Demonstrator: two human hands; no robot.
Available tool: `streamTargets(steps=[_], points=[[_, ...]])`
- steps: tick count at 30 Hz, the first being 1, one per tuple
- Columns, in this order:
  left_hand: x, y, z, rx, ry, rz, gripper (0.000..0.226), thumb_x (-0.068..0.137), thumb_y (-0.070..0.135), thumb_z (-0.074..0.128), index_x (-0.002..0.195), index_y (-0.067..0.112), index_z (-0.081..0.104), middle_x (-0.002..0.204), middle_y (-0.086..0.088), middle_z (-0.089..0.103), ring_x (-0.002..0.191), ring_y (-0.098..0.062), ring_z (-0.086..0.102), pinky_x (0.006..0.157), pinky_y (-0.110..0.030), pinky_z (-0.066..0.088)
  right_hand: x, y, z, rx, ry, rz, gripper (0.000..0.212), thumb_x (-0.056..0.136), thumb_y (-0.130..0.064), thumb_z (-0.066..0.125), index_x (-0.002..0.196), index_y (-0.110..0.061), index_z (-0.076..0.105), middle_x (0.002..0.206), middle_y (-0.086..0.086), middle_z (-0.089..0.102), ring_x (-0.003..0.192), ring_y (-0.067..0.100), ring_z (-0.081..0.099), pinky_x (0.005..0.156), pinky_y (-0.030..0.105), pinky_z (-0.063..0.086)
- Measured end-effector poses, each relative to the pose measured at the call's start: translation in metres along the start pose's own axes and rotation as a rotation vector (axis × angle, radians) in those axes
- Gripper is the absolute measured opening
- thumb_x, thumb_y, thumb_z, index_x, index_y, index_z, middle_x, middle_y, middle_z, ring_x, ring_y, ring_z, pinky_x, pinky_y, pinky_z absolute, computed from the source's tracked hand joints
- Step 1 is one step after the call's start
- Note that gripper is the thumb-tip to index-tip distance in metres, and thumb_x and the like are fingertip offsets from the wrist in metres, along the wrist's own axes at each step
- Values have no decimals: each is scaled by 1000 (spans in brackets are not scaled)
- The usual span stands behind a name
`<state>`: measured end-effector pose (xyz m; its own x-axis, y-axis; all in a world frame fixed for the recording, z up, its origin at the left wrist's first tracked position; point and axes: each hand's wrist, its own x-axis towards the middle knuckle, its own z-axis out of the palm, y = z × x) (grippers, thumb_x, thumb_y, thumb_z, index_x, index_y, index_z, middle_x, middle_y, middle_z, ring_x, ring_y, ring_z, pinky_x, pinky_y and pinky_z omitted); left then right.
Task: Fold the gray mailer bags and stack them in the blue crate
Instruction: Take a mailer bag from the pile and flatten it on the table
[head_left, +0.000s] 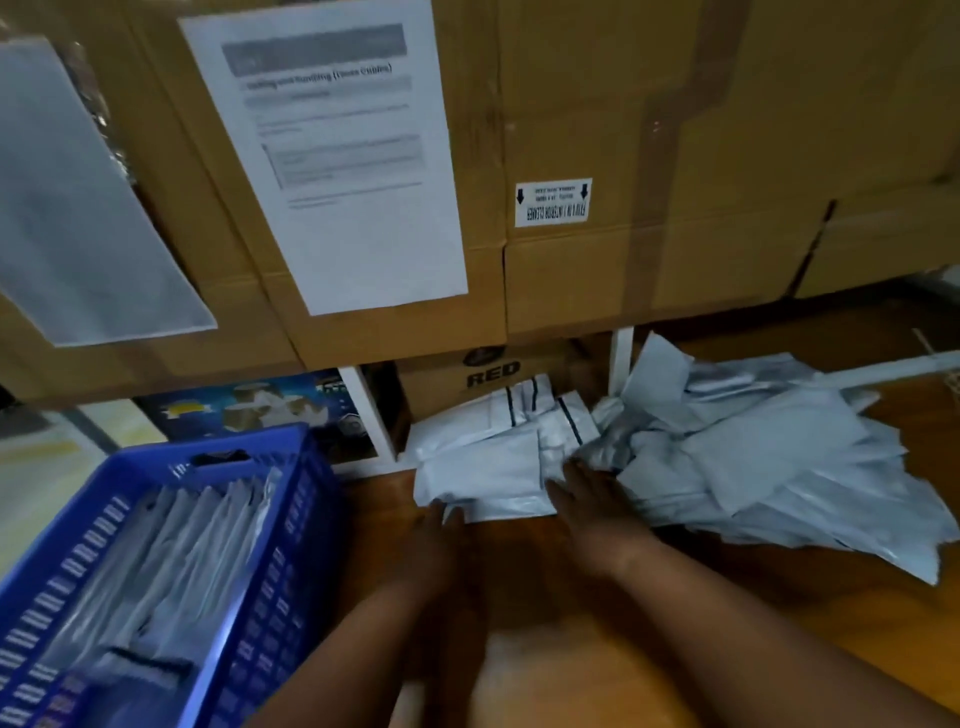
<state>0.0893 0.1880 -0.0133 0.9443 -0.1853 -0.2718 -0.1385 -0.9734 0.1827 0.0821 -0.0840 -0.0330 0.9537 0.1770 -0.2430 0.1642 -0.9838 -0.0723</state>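
A loose heap of gray mailer bags (753, 457) lies on the wooden floor at the right. One flat gray mailer bag (483, 473) lies in front of me. My left hand (441, 535) touches its near edge with fingers flat. My right hand (592, 499) rests palm down on its right side, at the edge of the heap, fingers spread. The blue crate (291, 519) stands at the lower left and holds several folded gray bags (171, 551) standing in a row.
Stacked cardboard boxes (623, 156) with a taped white sheet (332, 156) fill the space ahead. A box marked RED (493, 371) and a printed blue box (260, 410) sit below them. Bare wooden floor (545, 649) lies between my arms.
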Motion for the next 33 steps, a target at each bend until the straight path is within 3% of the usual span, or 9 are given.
streamTargets(steps=[3,5,9,13,16,21,24,28,33], points=[[28,-8,-8,41,8,135,67,112,43,46,170,29,15,178,-2,5,161,-28,19,128,-40,21,36,-13,-8,26,95,-38,77,106,-44,53,170,-30,13,178,6,-8,164,34,0,130,54,16],[48,-10,-18,53,71,174,64,112,40,46,169,24,21,177,-3,12,161,-28,19,129,-40,19,59,-26,-10,7,168,-75,77,102,-40,62,167,-27,23,177,10,3,162,37,10,128,54,23],[93,-25,-9,96,84,207,74,104,38,57,167,16,24,174,-12,21,156,-36,29,127,-47,29,97,-51,-9,-65,186,-94,81,91,-28,71,162,-20,34,165,16,30,153,39,29,120,57,33],[112,-29,-1,95,154,172,82,91,31,68,164,17,32,164,-12,41,138,-40,48,115,-46,43,115,-58,3,-97,253,-68,65,89,-24,56,153,-20,50,145,15,51,133,40,50,106,55,45],[108,-31,4,163,230,188,68,86,39,66,151,22,52,147,-8,61,130,-36,56,104,-46,51,109,-51,10,-75,329,-103,62,83,-15,65,145,-16,61,140,14,61,128,39,58,105,54,49],[38,-21,5,-34,393,231,46,95,38,53,139,29,64,134,3,68,128,-24,57,111,-45,43,50,-38,0,116,506,-143,39,93,-14,68,132,-17,71,132,9,70,120,36,65,101,50,53],[-28,-4,12,-25,412,279,37,100,43,49,132,34,64,124,8,70,119,-21,56,100,-44,40,-14,-23,-1,271,455,-163,37,99,-25,57,132,-20,73,131,7,73,119,31,66,101,41,52],[-104,20,31,-234,326,404,24,98,33,62,122,31,67,109,9,71,103,-15,63,85,-38,50,-110,3,8,553,309,-160,22,105,-30,64,125,-33,71,119,-18,73,110,3,66,91,25,51],[-163,49,85,-595,83,260,17,98,41,73,114,37,69,93,15,73,88,1,66,75,-26,52,-176,35,53,680,80,-94,22,96,-45,70,117,-41,70,112,-26,73,105,-6,66,88,31,55]])
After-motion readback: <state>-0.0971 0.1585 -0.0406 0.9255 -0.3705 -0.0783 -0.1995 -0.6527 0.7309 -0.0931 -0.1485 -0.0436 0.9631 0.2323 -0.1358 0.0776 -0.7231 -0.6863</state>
